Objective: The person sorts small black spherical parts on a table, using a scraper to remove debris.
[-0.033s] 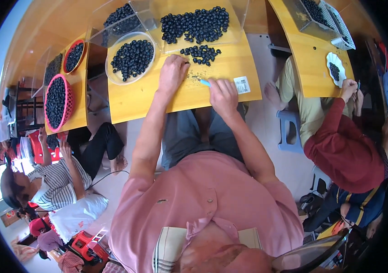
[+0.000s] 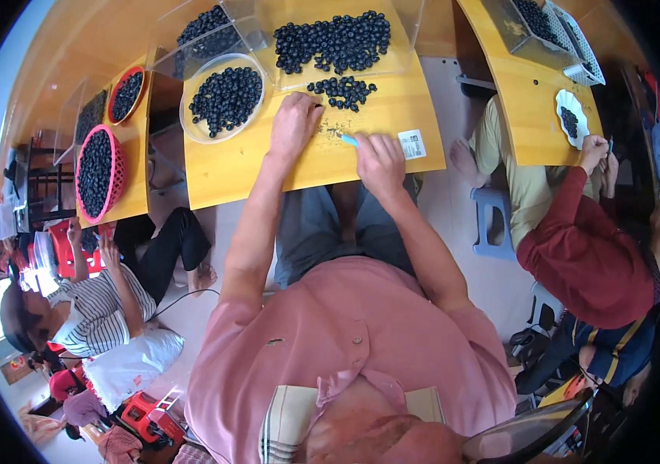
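My left hand (image 2: pixel 294 126) rests on the yellow table (image 2: pixel 229 166), thumb and fingers pinched on a small dark bead (image 2: pixel 319 106) that is mostly hidden. In my right hand (image 2: pixel 381 161) is a slim tool with a light-blue tip end (image 2: pixel 349 140), pointing left toward the left fingertips; the rest of it is covered by my fingers. Brown crumbs (image 2: pixel 335 126) lie scattered between the hands. Just beyond them is a loose pile of dark round beads (image 2: pixel 343 92). A clear round tub (image 2: pixel 188 116) holding similar beads stands left of my left hand.
Past the pile, a clear tray (image 2: pixel 403 60) holds many more beads. A white printed label (image 2: pixel 412 145) lies right of my right hand. A pink basket (image 2: pixel 119 174) stands on the left table. Co-workers sit on both sides; a grey-blue stool (image 2: pixel 492 220) is at right.
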`<state>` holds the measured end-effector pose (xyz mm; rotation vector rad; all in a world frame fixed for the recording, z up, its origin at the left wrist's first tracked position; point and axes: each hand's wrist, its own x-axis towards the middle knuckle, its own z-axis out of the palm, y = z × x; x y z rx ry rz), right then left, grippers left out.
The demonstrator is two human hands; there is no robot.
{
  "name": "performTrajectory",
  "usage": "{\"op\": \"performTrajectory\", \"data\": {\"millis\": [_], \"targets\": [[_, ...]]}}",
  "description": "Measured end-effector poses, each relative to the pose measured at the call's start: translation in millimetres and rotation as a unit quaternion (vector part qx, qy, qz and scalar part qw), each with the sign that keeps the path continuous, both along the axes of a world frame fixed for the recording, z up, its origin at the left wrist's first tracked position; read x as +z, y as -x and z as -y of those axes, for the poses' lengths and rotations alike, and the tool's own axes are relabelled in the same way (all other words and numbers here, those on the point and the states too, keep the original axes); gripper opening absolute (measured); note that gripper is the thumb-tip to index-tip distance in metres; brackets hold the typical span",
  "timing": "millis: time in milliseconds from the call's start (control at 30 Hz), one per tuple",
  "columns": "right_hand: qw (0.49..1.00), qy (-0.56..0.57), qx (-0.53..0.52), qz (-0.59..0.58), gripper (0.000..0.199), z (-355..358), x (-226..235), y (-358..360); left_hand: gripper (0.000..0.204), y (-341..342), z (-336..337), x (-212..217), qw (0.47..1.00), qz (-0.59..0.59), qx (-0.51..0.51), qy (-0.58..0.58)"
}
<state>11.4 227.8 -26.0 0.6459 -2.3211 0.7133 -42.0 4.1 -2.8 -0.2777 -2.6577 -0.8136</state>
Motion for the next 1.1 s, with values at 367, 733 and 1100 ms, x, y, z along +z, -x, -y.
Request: {"op": "performTrajectory", "data": {"millis": [367,733,1100], "targets": [[1.0,-0.01,-0.003,0.0,0.016,1,3,-1,0.019,-8,-6,-11,0.982,0.063,0.055,-0.167],[1.0,0.002,0.004,-0.014,0.021,1,-1,1,0.033,-63,-42,-26,0.887,0.121,0.073,-0.44],[1.0,-0.022,0.019,0.002,0.019,1,-1,0,0.031,-67,-46,-24,0.93,0.105,0.062,-0.348]]}}
